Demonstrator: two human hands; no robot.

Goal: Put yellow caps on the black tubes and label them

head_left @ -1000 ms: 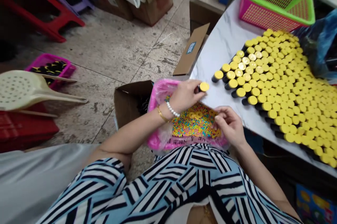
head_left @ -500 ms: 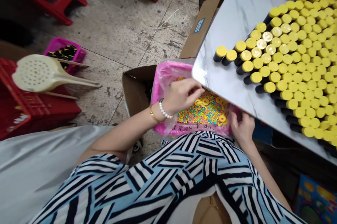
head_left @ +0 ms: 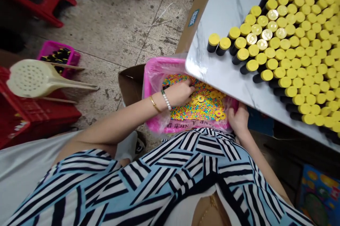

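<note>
A pink basket [head_left: 150,95], lined with clear plastic, holds many small multicoloured beads [head_left: 183,112] and several yellow ring-shaped pieces [head_left: 200,99]. Into these beads reaches my left hand [head_left: 178,94], which wears a pearl bracelet and a gold bangle. Its fingers are curled downward; what they hold, if anything, is hidden. My right hand [head_left: 239,118] grips the basket's right rim close to the table's edge, thumb inside, the other fingers mostly out of sight. The table corner covers part of the basket.
On the marble-patterned table [head_left: 212,17] stand rows of black tubes with yellow caps [head_left: 281,52]. An opened cardboard box [head_left: 130,84] is beside the basket. At left are a pale perforated scoop [head_left: 32,77], a red bin [head_left: 50,114], a magenta basket [head_left: 74,59] and a red stool [head_left: 50,3].
My left hand has moved down from above the basket into the beads. My right hand still holds the rim. The view has shifted slightly.
</note>
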